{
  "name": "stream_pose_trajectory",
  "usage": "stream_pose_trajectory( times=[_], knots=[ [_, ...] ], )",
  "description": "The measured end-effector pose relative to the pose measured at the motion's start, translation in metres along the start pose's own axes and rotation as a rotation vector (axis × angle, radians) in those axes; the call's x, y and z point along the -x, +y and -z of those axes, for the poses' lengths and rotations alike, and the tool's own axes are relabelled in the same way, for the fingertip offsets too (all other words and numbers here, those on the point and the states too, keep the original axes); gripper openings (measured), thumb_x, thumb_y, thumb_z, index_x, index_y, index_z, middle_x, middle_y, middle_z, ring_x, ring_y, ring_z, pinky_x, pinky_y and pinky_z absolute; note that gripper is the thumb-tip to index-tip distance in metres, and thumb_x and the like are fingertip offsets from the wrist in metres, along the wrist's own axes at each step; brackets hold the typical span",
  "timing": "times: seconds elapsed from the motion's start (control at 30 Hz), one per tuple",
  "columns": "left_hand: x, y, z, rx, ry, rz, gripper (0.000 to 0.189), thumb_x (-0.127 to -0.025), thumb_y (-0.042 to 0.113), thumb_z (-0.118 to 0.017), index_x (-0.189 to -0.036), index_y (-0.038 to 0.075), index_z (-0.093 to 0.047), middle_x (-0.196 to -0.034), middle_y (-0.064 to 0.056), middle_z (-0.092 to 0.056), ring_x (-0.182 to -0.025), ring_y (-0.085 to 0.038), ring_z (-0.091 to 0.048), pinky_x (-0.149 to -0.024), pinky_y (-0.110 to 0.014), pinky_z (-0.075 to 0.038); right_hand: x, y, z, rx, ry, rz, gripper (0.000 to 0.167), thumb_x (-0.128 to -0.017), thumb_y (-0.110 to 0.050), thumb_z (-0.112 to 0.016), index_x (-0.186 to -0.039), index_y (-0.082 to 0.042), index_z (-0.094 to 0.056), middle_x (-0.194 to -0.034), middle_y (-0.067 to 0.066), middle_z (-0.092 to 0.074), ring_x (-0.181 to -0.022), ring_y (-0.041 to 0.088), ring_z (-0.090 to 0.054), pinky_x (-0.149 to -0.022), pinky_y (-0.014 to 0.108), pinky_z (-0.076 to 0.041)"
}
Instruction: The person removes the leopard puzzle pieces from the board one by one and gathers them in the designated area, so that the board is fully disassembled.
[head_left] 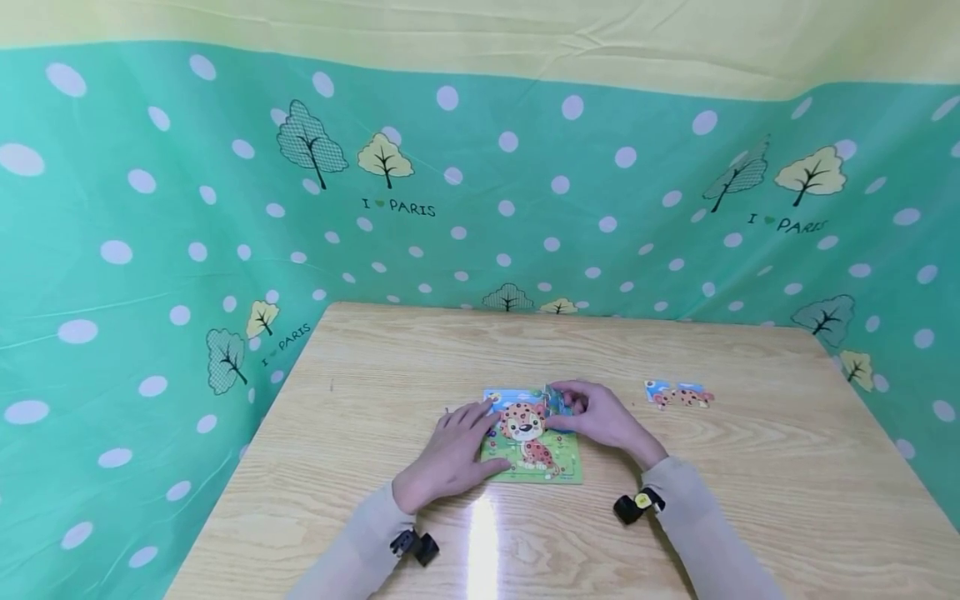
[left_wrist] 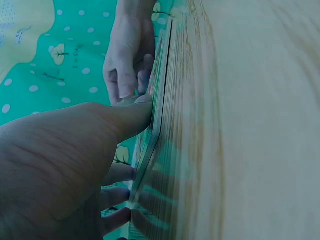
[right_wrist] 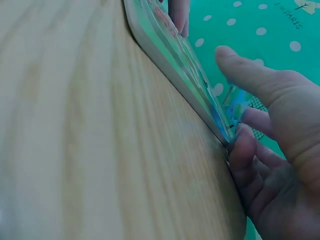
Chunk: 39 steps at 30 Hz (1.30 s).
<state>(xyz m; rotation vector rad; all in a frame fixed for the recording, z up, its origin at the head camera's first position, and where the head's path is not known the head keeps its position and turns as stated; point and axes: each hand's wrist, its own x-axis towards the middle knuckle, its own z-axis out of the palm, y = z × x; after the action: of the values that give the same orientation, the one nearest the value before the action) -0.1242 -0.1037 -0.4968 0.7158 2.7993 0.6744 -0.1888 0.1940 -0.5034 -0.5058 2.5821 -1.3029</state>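
Mid-assembly: left hand (head_left: 450,454) lies flat w/ straight fingers steadying the green cartoon-leopard puzzle board (head_left: 531,446) at centre of wooden table (head_left: 750,500), right hand (head_left: 600,417) pinches 1 blue puzzle piece (head_left: 558,402) at its top-right corner; next probably needs lining up & pressing in.

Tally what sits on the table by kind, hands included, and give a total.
Puzzle boards: 1
Loose puzzle pieces lying apart: 1
Puzzle pieces held: 1
Hands: 2, left hand, right hand
Total: 5

Beige long sleeves (head_left: 697,517); black wrist-worn cameras (head_left: 636,505), right one with yellow dot.
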Motion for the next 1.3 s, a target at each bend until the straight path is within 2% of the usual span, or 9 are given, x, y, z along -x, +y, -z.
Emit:
stream_pose_trajectory(
  times=[0.2,0.3,0.43,0.6,0.8,0.97,1.3],
  knots=[
    [0.0,0.0,0.0,-0.006,0.008,-0.004,0.084,-0.1,0.063,-0.064,-0.165,0.014,-0.041,-0.175,-0.014,-0.03,-0.159,-0.041,-0.032,-0.129,-0.068,-0.024,0.002,-0.001,0.0,-0.039,0.053,-0.033,0.075,-0.086,-0.04,-0.09,-0.148,-0.012,-0.061,-0.098,0.008,-0.065,-0.076,0.017,-0.057,-0.062,0.025,-0.047],
    [0.0,0.001,0.0,-0.011,0.006,-0.005,0.084,-0.1,0.063,-0.064,-0.165,0.014,-0.041,-0.175,-0.013,-0.03,-0.159,-0.041,-0.032,-0.129,-0.067,-0.025,0.003,-0.001,0.002,-0.085,0.057,-0.048,0.076,-0.086,-0.038,-0.09,-0.15,-0.013,-0.058,-0.112,0.011,-0.07,-0.078,0.019,-0.061,-0.063,0.026,-0.05],
    [-0.001,0.002,0.0,-0.017,0.012,-0.018,0.084,-0.1,0.061,-0.064,-0.164,0.012,-0.042,-0.175,-0.015,-0.031,-0.159,-0.042,-0.033,-0.127,-0.068,-0.027,0.004,-0.001,0.003,-0.117,0.065,-0.058,0.074,-0.086,-0.037,-0.09,-0.149,-0.014,-0.059,-0.132,0.012,-0.069,-0.083,0.02,-0.066,-0.065,0.026,-0.055],
    [-0.001,0.002,0.001,-0.007,0.016,-0.016,0.081,-0.101,0.059,-0.065,-0.163,0.012,-0.043,-0.175,-0.015,-0.031,-0.158,-0.043,-0.033,-0.127,-0.069,-0.027,0.006,-0.001,0.004,-0.096,0.08,-0.05,0.068,-0.09,-0.037,-0.086,-0.15,-0.015,-0.06,-0.132,0.014,-0.07,-0.088,0.019,-0.067,-0.066,0.026,-0.056],
    [-0.001,0.003,0.002,0.002,0.013,-0.013,0.081,-0.101,0.058,-0.065,-0.163,0.011,-0.044,-0.175,-0.015,-0.032,-0.158,-0.044,-0.033,-0.127,-0.069,-0.027,0.008,0.003,0.01,-0.059,0.12,-0.05,0.069,-0.087,-0.035,-0.089,-0.148,-0.019,-0.062,-0.129,0.012,-0.072,-0.086,0.02,-0.064,-0.069,0.026,-0.055],
    [0.0,0.002,0.001,0.0,0.013,-0.005,0.082,-0.1,0.059,-0.065,-0.163,0.011,-0.044,-0.175,-0.015,-0.031,-0.159,-0.042,-0.033,-0.127,-0.069,-0.026,0.01,0.01,0.017,-0.033,0.148,-0.082,0.072,-0.085,-0.036,-0.09,-0.149,-0.021,-0.061,-0.124,0.008,-0.072,-0.084,0.02,-0.061,-0.071,0.027,-0.053],
    [0.0,0.002,0.001,0.005,0.013,-0.012,0.082,-0.1,0.058,-0.066,-0.163,0.01,-0.044,-0.174,-0.016,-0.031,-0.159,-0.043,-0.032,-0.127,-0.069,-0.026,0.018,0.017,0.032,0.019,0.192,-0.124,0.074,-0.084,-0.041,-0.09,-0.148,-0.017,-0.06,-0.115,0.008,-0.07,-0.076,0.017,-0.055,-0.065,0.025,-0.048]
  ],
)
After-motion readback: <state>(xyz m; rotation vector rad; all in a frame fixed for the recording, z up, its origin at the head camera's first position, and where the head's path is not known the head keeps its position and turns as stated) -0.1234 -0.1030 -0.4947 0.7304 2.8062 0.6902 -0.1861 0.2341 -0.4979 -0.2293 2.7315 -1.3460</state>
